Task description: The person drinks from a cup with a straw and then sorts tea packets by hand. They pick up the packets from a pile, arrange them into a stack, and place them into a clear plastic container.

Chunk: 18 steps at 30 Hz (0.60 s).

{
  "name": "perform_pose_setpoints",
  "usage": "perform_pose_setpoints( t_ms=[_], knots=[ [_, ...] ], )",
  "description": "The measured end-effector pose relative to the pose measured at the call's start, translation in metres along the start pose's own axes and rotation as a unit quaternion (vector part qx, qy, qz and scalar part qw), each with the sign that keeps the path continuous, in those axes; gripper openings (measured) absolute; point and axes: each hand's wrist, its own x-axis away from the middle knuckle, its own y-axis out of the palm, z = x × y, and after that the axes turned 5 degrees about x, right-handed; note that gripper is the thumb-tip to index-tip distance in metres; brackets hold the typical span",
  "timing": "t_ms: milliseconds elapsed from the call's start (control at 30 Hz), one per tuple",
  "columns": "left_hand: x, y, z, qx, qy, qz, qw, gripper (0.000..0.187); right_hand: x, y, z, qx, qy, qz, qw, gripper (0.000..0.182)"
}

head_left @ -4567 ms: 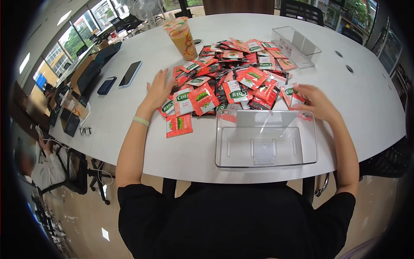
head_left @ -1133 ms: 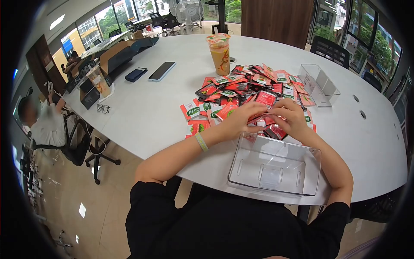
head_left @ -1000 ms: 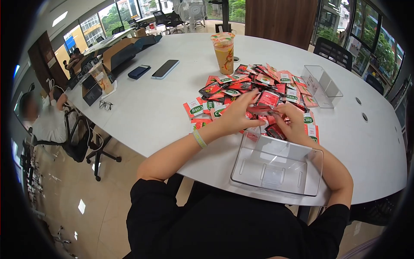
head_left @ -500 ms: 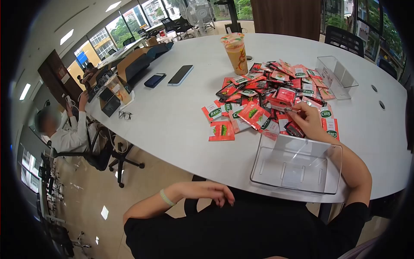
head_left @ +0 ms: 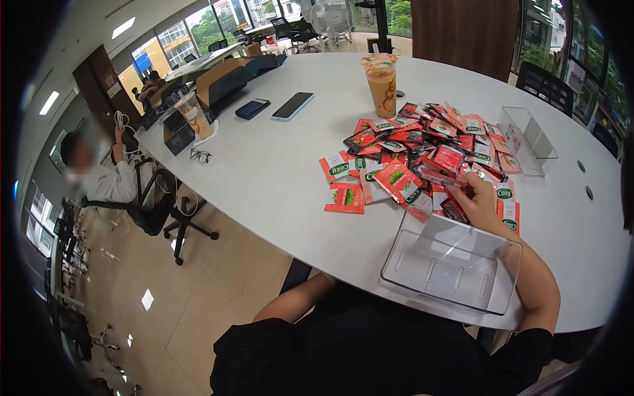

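Observation:
My right hand is at the near right side of a pile of red, white and black Cozy tea sachets. Its thumb and fingers are pinched on the edge of one red-and-white sachet; the fingertips partly cover it. Below that hand a clear plastic bin stands at the table's near edge, with my right forearm running along its right side. My left forearm reaches under the table edge, so the left hand is hidden.
A second clear bin stands behind the pile at right. A drink cup stands at the back of the white table. Further left are a phone, a wallet and glasses. A person sits at left.
My left hand has moved from in front of my body to under the table edge, out of sight. The right hand stays at the pile, pinching the sachet. The view has shifted slightly.

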Motion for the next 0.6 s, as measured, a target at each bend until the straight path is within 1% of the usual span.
perform_pose_setpoints(
  t_ms=[267,600],
  knots=[
    [-0.007,-0.010,-0.007,-0.015,0.015,0.031,0.999,0.049,0.000,0.002,0.006,0.004,-0.008,-0.004,1.000,0.011],
    [-0.002,-0.012,-0.010,-0.032,0.013,0.054,0.998,0.050,-0.002,0.001,0.002,0.020,-0.010,0.005,1.000,0.017]
  ],
)
